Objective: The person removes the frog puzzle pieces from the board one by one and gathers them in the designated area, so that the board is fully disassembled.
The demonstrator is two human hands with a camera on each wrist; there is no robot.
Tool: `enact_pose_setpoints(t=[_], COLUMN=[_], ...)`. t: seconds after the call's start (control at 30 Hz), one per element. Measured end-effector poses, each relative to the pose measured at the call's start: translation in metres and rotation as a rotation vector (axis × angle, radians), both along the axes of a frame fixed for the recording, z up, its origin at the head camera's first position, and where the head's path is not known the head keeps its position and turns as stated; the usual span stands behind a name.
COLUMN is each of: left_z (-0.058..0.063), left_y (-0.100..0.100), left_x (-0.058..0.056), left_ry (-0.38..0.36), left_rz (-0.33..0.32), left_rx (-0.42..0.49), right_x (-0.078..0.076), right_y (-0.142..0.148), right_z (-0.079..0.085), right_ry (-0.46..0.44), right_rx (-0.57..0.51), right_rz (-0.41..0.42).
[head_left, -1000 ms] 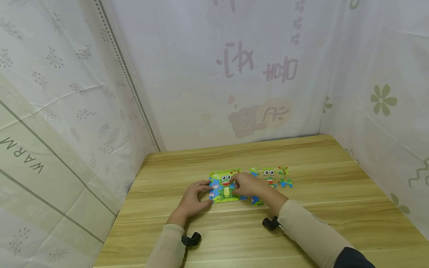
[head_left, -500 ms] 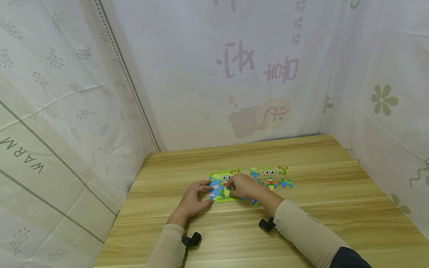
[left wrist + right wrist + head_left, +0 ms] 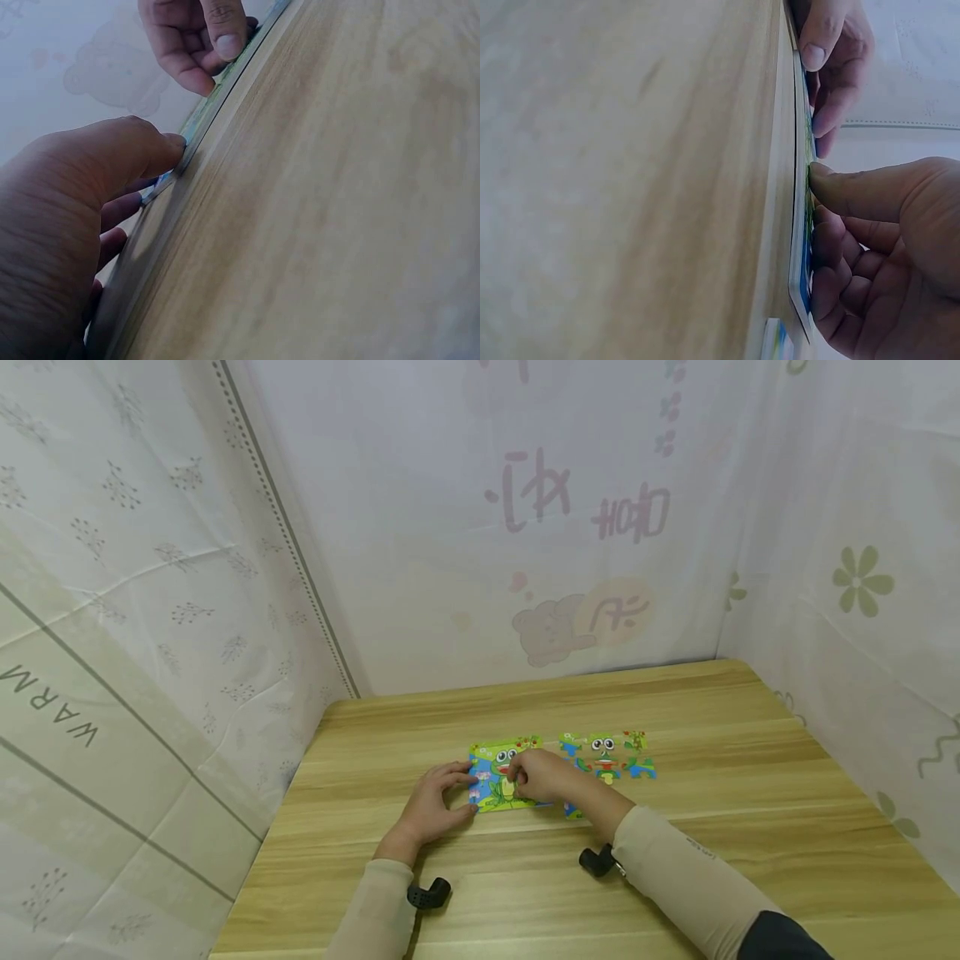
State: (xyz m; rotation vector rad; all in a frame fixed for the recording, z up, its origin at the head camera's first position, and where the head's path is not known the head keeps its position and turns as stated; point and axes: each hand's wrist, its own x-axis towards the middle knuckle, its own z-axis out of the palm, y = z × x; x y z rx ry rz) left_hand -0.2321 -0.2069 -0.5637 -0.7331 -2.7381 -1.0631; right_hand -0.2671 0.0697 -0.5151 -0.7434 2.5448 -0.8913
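A frog picture puzzle board [image 3: 492, 797] lies flat on the wooden table in the head view. My left hand [image 3: 432, 806] rests along its left edge, fingertips on the upper side and thumb at the lower corner. The left wrist view shows that thumb [image 3: 161, 152] touching the board's edge. Over the middle of the picture is my right hand [image 3: 543, 777], fingers curled. Its thumb tip [image 3: 823, 171] touches the picture in the right wrist view. Whether a piece is between those fingers is hidden. Part of the board's right side is covered by this hand.
Several loose puzzle pieces lie right of the board, among them one with frog eyes [image 3: 602, 745], a mouth piece [image 3: 605, 771] and a blue-green piece [image 3: 641, 767]. My right forearm passes over the lower ones. Printed curtains [image 3: 420, 527] stand behind the table [image 3: 720, 827].
My right hand has shifted slightly left across the picture, its fingers drawn closer together, then stayed there. The left hand, board and visible loose pieces look unmoved.
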Motion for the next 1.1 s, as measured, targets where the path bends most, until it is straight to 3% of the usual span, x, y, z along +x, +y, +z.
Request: enact_pose_setpoints(t=[0.53,1.1], left_z=[0.0010,0.0018], left_y=[0.0000,0.0001], left_x=[-0.0002,0.0002], left_ry=[0.003,-0.009], left_rz=[-0.011,-0.011], left_rx=[0.004,0.000], right_x=[-0.0026,-0.0027], right_y=[-0.0007,0.0055], right_z=[-0.0017,-0.0001], right_ry=[0.015,0.019], right_rx=[0.027,-0.050], right_rz=[-0.010,0.006])
